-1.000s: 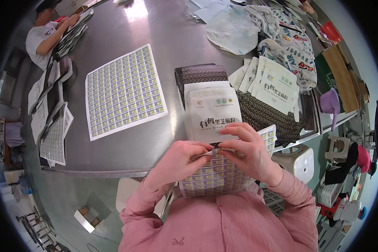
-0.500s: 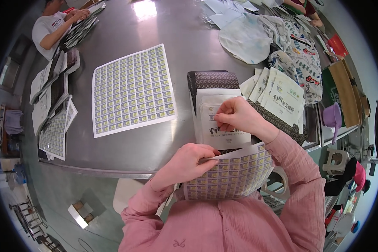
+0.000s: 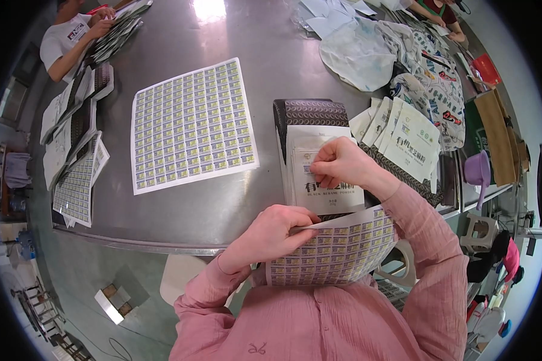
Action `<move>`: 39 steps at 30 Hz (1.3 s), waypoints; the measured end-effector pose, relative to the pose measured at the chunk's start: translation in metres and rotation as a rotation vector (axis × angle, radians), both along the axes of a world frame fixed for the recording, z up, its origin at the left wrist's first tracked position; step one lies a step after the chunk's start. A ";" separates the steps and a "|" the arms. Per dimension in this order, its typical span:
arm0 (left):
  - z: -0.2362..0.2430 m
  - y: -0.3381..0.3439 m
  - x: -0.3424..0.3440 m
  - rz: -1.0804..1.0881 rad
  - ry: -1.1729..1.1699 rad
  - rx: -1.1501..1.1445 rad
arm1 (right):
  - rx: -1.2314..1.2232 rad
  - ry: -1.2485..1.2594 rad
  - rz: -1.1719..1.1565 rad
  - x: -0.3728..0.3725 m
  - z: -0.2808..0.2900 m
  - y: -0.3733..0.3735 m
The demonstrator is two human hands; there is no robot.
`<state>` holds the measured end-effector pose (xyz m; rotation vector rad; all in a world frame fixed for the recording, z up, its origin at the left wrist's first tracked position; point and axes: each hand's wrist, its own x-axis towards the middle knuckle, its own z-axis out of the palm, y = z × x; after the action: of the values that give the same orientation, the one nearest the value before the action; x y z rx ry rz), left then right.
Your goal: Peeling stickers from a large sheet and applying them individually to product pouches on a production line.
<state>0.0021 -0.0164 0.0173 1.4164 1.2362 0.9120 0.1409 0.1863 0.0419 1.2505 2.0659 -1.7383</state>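
My left hand (image 3: 274,231) pinches the upper edge of a sticker sheet (image 3: 334,253) that lies against my lap below the table edge. My right hand (image 3: 341,163) presses its fingertips onto a white flat pouch (image 3: 319,171) lying on top of a stack of dark patterned pouches (image 3: 310,112) on the steel table (image 3: 223,36). Whether a small sticker is under the fingertips is hidden. Both sleeves are pink.
A full sticker sheet (image 3: 193,123) lies flat left of the pouches. White labelled pouches (image 3: 412,141) fan out at the right, beside crumpled bags (image 3: 358,51). Another person (image 3: 72,39) handles sheets at the far left, with sheet piles (image 3: 72,156) nearby. A purple scoop (image 3: 479,171) hangs right.
My right hand left the sticker sheet and moved up onto the white pouch, where it now presses. My left hand keeps hold of the sheet, which dropped lower toward my lap.
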 end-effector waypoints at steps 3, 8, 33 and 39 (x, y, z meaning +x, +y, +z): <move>0.000 -0.001 0.002 0.001 -0.003 -0.005 | 0.030 -0.036 0.003 -0.001 0.000 -0.001; 0.002 -0.003 0.001 -0.021 0.003 -0.030 | 0.589 -0.242 0.231 0.006 0.013 -0.003; 0.027 -0.020 -0.015 0.018 0.021 -0.028 | 1.621 -0.275 -0.170 0.197 0.071 0.004; 0.029 -0.018 -0.031 0.021 0.173 0.004 | 0.619 0.158 0.169 0.165 0.074 -0.046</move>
<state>-0.0290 -0.0346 0.0464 1.5137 1.3807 0.8199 0.3056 0.1400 0.1160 1.0372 2.8400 -1.1920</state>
